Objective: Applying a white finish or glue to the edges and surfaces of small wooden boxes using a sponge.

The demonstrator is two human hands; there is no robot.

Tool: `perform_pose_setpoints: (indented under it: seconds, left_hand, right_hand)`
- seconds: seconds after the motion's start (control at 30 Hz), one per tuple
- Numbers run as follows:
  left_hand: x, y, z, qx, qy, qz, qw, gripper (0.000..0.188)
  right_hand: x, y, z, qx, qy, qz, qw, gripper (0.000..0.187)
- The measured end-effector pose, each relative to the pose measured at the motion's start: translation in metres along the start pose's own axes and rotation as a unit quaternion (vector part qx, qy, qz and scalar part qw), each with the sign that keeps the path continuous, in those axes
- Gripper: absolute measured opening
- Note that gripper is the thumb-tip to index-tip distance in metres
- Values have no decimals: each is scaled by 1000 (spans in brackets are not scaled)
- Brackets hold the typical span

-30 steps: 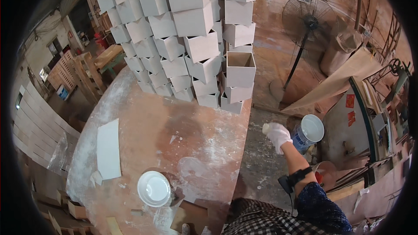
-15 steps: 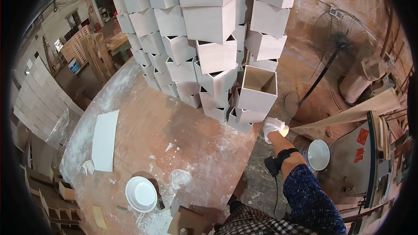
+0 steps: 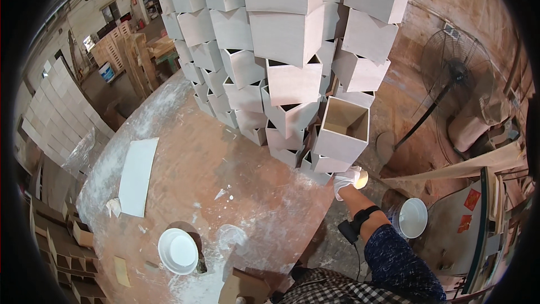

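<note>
My right hand (image 3: 346,182), in a white glove, reaches low beside the table's right edge. It is closed around a pale yellow pad (image 3: 362,179) whose exact kind I cannot make out. Just beyond it stands a tall stack of whitish-grey open boxes (image 3: 292,83); the nearest, top-open box (image 3: 341,143) shows a brown inside. At the lower edge, a brown box (image 3: 247,286) lies close to my body. Pale fingertips of my left hand (image 3: 241,300) show against that box; the rest of this hand is out of view.
On the reddish, white-smeared table (image 3: 264,202) are a white bowl (image 3: 178,251) and a white board (image 3: 139,177). A white bucket (image 3: 412,218) stands at the right. Behind it are a plank (image 3: 450,167) and a standing fan (image 3: 457,70). Brown boxes (image 3: 84,235) sit at far left.
The view has shifted, so the stack appears lower and further right. My right hand, with the yellow pad, has moved left toward the bottom of the stack. The brown box has stayed near my body.
</note>
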State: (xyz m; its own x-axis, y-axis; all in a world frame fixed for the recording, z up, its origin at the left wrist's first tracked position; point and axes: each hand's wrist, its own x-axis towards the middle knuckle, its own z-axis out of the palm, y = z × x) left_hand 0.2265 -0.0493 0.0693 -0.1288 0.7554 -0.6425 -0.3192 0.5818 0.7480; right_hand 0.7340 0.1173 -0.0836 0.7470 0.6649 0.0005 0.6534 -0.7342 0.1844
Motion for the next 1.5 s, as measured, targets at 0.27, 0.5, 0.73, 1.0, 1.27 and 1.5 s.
perform_pose_setpoints:
  seconds: [0.27, 0.5, 0.73, 1.0, 1.27, 1.5]
  left_hand:
    - [-1, -6, 4, -5, 8, 1, 1000, 44]
    - [-4, -7, 2, -10, 11, 3, 1000, 44]
    - [-4, -8, -8, -16, 11, 6, 1000, 45]
    - [-4, -8, -14, -12, -7, 13, 1000, 45]
    - [-8, -11, -19, -15, -17, 25, 999, 46]
    - [-13, -13, -23, -21, -7, 28, 999, 46]
  right_hand:
    - [16, 0, -10, -3, -54, -27, 998, 31]
    - [15, 7, -11, -8, -79, -42, 996, 30]
    - [-42, 21, -49, -4, -103, -26, 994, 25]
    - [-69, 49, -91, -16, -141, -59, 988, 20]
    - [-21, 50, -171, 16, -120, -33, 992, 30]
    - [-3, 44, -131, 170, -98, 39, 980, 34]
